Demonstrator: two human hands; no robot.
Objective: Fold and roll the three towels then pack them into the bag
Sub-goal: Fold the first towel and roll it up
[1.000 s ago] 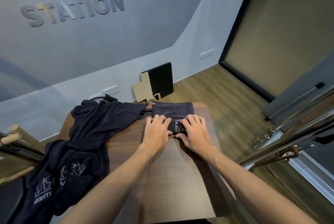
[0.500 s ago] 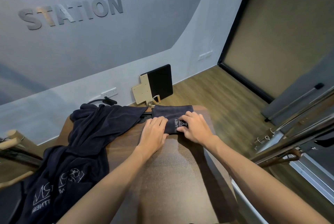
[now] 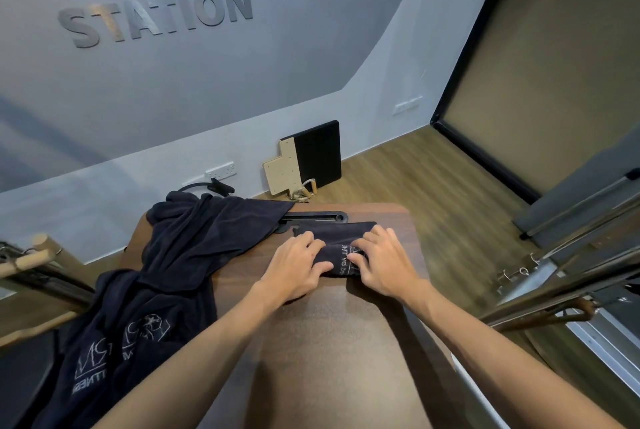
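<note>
**Rolling the first dark towel toward the table's far edge**

Rolling away from the body, both hands are working the folded navy towel (image 3: 341, 248) on the wooden table (image 3: 332, 342). The left hand (image 3: 294, 267) is curling its fingers over the roll's left end with the thumb tucked against the near side; the right hand (image 3: 382, 264) is doing the same on the right end, so each is holding the towel rather than lying flat. White printed lettering is showing between the two hands.

Judging by the creases, the cloth is behaving as soft, light and limp, with enough nap not to slide much on the wood. A roll like this is probably wanting to spring loose, so the sensible hold is at both ends with pressure bearing down and forward, keeping the layers tight and the edges level.

Two more towels are apparently lying in the crumpled navy pile (image 3: 166, 276) at the left, draping off the table's edge, near but apart from the roll. No bag is showing.

Compared with half a second ago, the flat stretch beyond the fingers is looking shorter and the roll thicker; the hands are sitting slightly farther forward and gripping more, and the lettering has turned over with the roll.
</note>
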